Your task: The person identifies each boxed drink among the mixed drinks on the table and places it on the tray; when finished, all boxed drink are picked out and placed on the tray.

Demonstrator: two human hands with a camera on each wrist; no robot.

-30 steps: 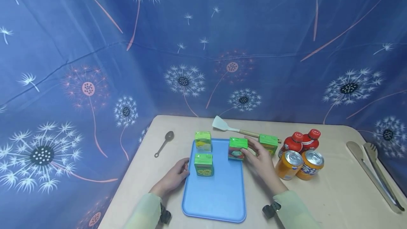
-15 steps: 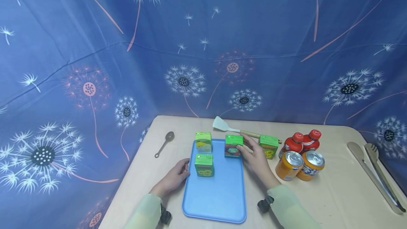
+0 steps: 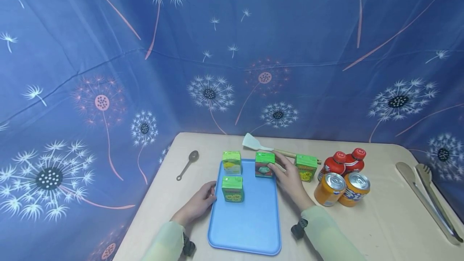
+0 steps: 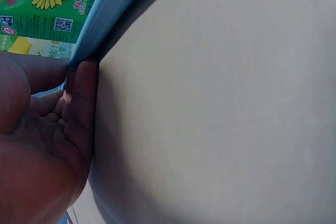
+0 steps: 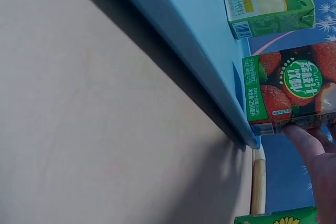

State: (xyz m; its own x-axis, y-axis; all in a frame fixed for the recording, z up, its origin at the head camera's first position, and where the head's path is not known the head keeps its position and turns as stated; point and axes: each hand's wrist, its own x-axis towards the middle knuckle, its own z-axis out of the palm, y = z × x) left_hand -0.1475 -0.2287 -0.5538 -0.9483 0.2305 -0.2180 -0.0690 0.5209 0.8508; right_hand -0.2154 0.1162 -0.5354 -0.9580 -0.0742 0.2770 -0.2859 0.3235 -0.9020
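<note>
My left hand (image 3: 197, 202) pinches the left rim of the blue tray (image 3: 250, 228), thumb and fingertips at its edge in the left wrist view. At the tray's far right corner, my right hand (image 3: 291, 178) grips a lychee juice box (image 5: 294, 85) by its side; it is green-topped with red fruit printed on it. Two more juice boxes stand upright on the tray's left side: a yellow-green one (image 3: 232, 163) at the back, and a green one with yellow flowers (image 3: 233, 190) in front of it.
Right of the tray stands another flower-printed juice box (image 3: 306, 168), beside two orange cans (image 3: 329, 190) and two red-capped bottles (image 3: 334, 163). Behind lies a spatula (image 3: 253, 142). A spoon (image 3: 188, 163) lies left; a long wooden-looking spoon (image 3: 407, 172) and fork (image 3: 425, 180) lie far right.
My right hand has moved the lychee juice box left and slightly back, over the tray's far right corner. The left hand stays at the tray's rim.
</note>
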